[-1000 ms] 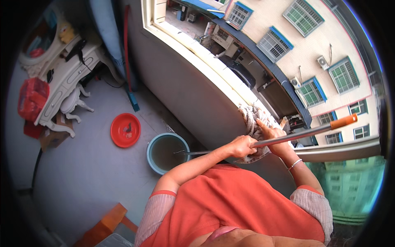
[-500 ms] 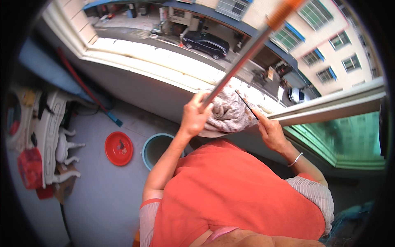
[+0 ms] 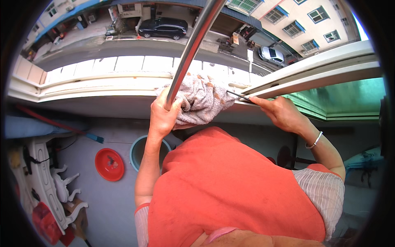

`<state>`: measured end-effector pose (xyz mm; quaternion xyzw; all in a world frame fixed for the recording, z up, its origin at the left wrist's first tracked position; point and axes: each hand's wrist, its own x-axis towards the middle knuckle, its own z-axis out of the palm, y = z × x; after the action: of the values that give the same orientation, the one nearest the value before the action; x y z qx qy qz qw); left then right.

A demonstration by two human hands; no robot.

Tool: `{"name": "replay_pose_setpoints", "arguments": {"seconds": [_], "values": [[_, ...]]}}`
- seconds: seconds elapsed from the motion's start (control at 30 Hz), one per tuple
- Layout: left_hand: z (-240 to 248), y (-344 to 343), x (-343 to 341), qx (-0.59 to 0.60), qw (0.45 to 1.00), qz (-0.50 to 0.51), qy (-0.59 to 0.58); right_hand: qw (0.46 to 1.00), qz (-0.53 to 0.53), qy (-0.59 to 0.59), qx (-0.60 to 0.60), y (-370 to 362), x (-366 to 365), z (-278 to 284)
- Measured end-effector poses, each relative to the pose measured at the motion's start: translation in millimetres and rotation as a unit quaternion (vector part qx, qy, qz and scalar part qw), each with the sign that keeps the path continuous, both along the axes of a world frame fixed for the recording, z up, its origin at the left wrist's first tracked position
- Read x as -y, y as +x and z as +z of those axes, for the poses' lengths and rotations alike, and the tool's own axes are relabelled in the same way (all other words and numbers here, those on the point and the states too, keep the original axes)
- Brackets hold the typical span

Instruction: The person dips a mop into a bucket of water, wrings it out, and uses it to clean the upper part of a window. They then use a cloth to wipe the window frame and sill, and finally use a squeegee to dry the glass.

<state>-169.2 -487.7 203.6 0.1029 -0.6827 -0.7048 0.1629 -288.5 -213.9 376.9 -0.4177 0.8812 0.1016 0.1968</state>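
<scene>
My left hand (image 3: 163, 117) is wrapped round a long metal pole (image 3: 195, 45), which slants up and out over the windowsill. Bunched just right of that hand, a damp-looking grey cloth (image 3: 204, 101) with brown stains lies over the inner edge of the sill. My right hand (image 3: 284, 113) pinches a thin black stick (image 3: 240, 96). The stick's tip points left toward the cloth's right side, close to the window track (image 3: 263, 88); whether it touches cannot be made out. The pole's upper end lies outside the picture.
An open window with a pale sill (image 3: 107, 84) runs across in front, above a street with a parked dark car (image 3: 163, 28). Green glass (image 3: 329, 99) stands at right. On the floor at left are a red basin (image 3: 109, 164), a blue bucket (image 3: 138, 154), a brush (image 3: 95, 138) and white furniture (image 3: 47, 181).
The view has turned, so the sill lies more level. The pole stands steeper than before. The black stick has tipped flatter, and my right hand is farther from the cloth.
</scene>
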Motion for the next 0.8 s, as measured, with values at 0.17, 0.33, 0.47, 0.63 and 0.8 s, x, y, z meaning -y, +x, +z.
{"name": "replay_pose_setpoints", "arguments": {"seconds": [0.17, 0.33, 0.47, 0.63, 0.8], "values": [[-0.9, 3.0, -0.6, 0.003, 0.999, 0.018, 0.034, 0.997, 0.025, 0.070, -0.023, 3.7, 13.0, 2.6], [-6.2, 5.7, 4.9, -0.005, 0.999, 0.018, 0.030, 0.981, 0.088, 0.168, -0.049, -2.0, 8.0, 16.4], [-0.5, 5.0, 3.1, 0.001, 1.000, 0.028, 0.000, 0.976, 0.134, 0.162, -0.051, -2.1, 21.2, 9.0], [6.1, 4.1, 5.9, 0.005, 0.999, 0.034, -0.005, 0.981, 0.148, 0.126, 0.017, -17.1, 28.9, -10.7], [0.7, 5.7, 3.0, -0.019, 0.992, 0.100, -0.075, 0.983, 0.161, -0.032, 0.078, -17.1, 51.4, -55.2]]}}
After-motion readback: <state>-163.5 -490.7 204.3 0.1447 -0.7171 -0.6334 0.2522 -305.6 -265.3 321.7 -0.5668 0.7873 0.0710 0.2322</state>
